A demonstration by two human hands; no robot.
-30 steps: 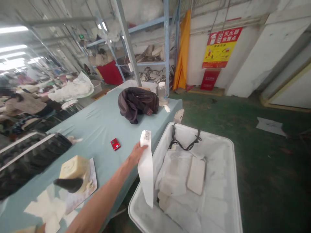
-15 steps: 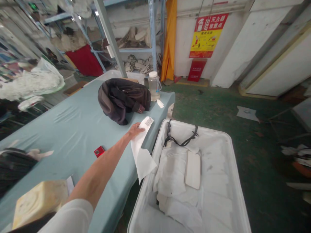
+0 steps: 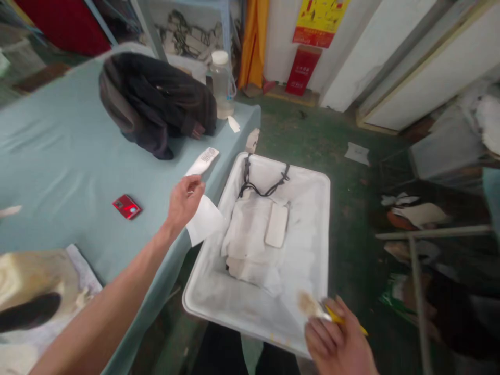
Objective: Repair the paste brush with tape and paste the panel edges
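In my right hand (image 3: 338, 338) is a paintbrush (image 3: 311, 307) with a yellow handle and pale bristles, blurred, over the near right corner of a white plastic tub (image 3: 255, 310). The curled fingers of my left hand (image 3: 185, 200) close at the middle of a white paper sheet (image 3: 206, 221), at the table's edge. Print marks the sheet's far end, and its near part hangs over the edge towards the tub. Inside the tub lie white flat pieces (image 3: 250, 226), a pale rounded block (image 3: 277, 225) and a black cord (image 3: 265, 191) at the far end.
On the blue-covered table (image 3: 58, 140) lie a dark jacket (image 3: 156, 104), a red box (image 3: 127, 207) and a yellowish block-shaped container (image 3: 39, 276). A clear bottle (image 3: 222, 86) stands at the far corner. Right of the tub is a metal frame (image 3: 420, 302) with scraps.
My view has tilted down and towards the tub. My left hand has drawn back along the paper sheet, which stays at the table edge. My right hand with the paintbrush has come into view.
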